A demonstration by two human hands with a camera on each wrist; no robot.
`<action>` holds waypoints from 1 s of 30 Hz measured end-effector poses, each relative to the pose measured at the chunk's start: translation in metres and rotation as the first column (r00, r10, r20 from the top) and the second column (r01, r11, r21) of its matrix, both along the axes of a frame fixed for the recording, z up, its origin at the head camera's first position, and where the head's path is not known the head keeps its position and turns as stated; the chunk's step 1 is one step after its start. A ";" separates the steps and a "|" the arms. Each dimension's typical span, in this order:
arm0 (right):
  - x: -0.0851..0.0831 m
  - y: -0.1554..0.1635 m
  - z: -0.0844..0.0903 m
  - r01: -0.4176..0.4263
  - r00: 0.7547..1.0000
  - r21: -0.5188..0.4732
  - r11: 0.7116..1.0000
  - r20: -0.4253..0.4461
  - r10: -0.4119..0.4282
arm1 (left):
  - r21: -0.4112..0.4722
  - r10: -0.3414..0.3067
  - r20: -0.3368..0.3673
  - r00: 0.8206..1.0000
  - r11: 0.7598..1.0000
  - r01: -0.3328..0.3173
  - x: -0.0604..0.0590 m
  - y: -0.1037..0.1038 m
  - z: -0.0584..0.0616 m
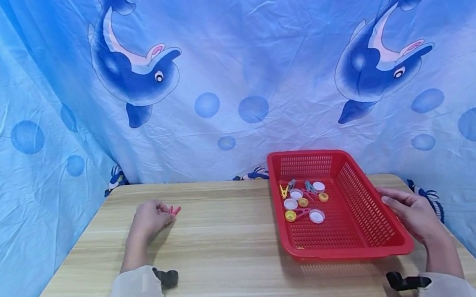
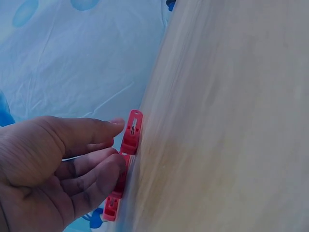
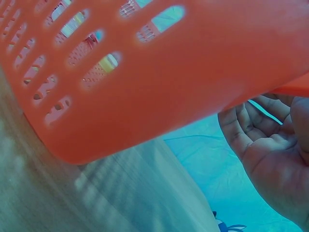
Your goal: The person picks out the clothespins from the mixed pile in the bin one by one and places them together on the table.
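At the left of the wooden table my left hand (image 1: 150, 219) has its fingertips at a red clothespin (image 1: 175, 210). In the left wrist view, thumb and curled fingers close in on the red plastic (image 2: 133, 131), hiding part of it. On the right stands a red slotted basket (image 1: 344, 252), its right rim gripped by my right hand (image 1: 412, 211). The thumb lies against the outer side, and the right wrist view shows fingers reaching up under the rim (image 3: 294, 90). Inside lie white round caps (image 1: 316, 216), yellow caps (image 1: 290, 216) and several clothespins (image 1: 285, 191), mostly towards the left side.
The wooden table (image 1: 223, 249) spreads between the two hands. A blue dolphin-print cloth (image 1: 228, 70) hangs behind it and along both sides, close to the table's edges. Dark straps with small mounts (image 1: 166, 277) sit on both wrists.
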State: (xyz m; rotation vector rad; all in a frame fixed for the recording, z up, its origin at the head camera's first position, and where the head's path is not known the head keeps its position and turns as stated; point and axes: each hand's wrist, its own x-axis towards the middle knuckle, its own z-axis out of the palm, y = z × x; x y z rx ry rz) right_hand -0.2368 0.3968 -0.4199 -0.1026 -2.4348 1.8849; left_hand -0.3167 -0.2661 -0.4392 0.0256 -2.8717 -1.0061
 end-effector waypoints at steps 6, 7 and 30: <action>0.001 0.001 -0.001 -0.006 1.000 -0.003 1.000 -0.007 0.006 | 0.039 0.006 0.053 0.999 0.999 -0.008 0.002 0.003 0.008; 0.001 0.001 -0.001 -0.007 1.000 0.003 1.000 -0.007 0.007 | 0.041 0.000 0.058 0.998 0.999 -0.002 0.002 0.004 0.010; 0.002 -0.001 -0.003 -0.013 0.999 0.046 0.999 -0.034 0.014 | -0.144 -0.188 -0.158 0.969 0.976 0.166 0.009 0.074 0.060</action>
